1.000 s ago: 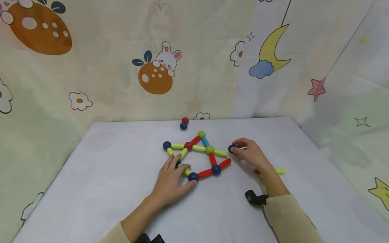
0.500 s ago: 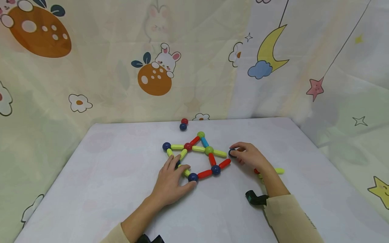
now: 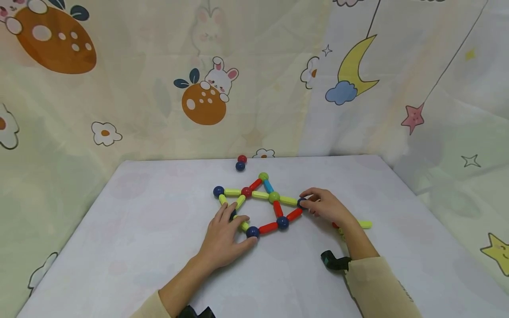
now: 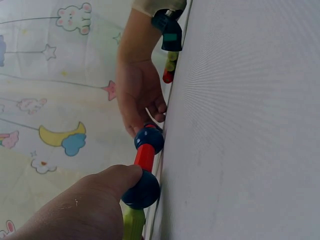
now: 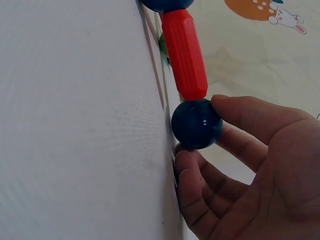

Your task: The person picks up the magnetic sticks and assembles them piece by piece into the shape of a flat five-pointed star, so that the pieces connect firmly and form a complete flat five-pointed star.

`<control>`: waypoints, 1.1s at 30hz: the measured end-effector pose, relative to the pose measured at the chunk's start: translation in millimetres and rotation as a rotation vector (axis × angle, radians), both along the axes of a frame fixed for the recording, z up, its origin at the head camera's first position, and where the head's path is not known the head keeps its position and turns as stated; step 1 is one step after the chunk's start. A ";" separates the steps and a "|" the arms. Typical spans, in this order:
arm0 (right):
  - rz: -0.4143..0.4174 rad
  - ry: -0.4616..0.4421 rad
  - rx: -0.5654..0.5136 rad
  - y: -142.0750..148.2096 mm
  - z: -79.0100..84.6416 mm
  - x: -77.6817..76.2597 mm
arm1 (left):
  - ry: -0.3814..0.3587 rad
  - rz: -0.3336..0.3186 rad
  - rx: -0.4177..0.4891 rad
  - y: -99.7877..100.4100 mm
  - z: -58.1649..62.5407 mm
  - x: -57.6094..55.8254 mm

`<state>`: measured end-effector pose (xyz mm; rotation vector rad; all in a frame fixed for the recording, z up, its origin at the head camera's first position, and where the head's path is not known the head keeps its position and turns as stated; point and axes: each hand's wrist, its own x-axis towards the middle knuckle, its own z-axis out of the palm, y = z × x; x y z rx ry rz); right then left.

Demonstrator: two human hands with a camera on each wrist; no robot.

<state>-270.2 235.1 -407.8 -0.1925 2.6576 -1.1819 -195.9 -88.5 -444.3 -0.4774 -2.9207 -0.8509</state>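
A flat frame of magnetic rods and balls lies mid-table in the head view. Between thumb and fingers, my right hand [image 3: 324, 206] pinches a dark blue ball [image 5: 197, 124] at the frame's right corner. That ball meets the end of a red rod [image 5: 185, 55] and, in the head view, a lime rod [image 3: 288, 201]. My left hand [image 3: 224, 236] rests with spread fingers on the frame's near-left side, its thumb touching another blue ball [image 4: 141, 190]. Its fingers partly cover a further blue ball and a lime rod. A red ball [image 3: 246, 192] and green balls [image 3: 274, 196] join other rods.
A loose red ball [image 3: 242, 159] and blue ball [image 3: 240, 166] sit together at the table's back edge. Spare lime rods [image 3: 365, 224] and a red one lie behind my right wrist, partly hidden. A printed cloth [image 3: 151, 88] hangs behind the white table [image 3: 119, 247].
My right hand has brought the blue ball slightly toward me, onto the ends of the lime and red rods, where a gap was before. My left hand has stayed in place.
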 end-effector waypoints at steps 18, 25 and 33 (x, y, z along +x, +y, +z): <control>0.108 -0.023 -0.027 5.4 -1.4 3.8 | 0.004 -0.004 0.004 -0.7 1.0 1.9; 0.079 -0.011 -0.027 2.3 -3.3 4.5 | 0.009 -0.003 0.001 -0.4 -1.1 2.4; 0.073 0.004 -0.033 0.9 -4.2 2.9 | 0.002 -0.001 0.003 0.3 -0.1 2.3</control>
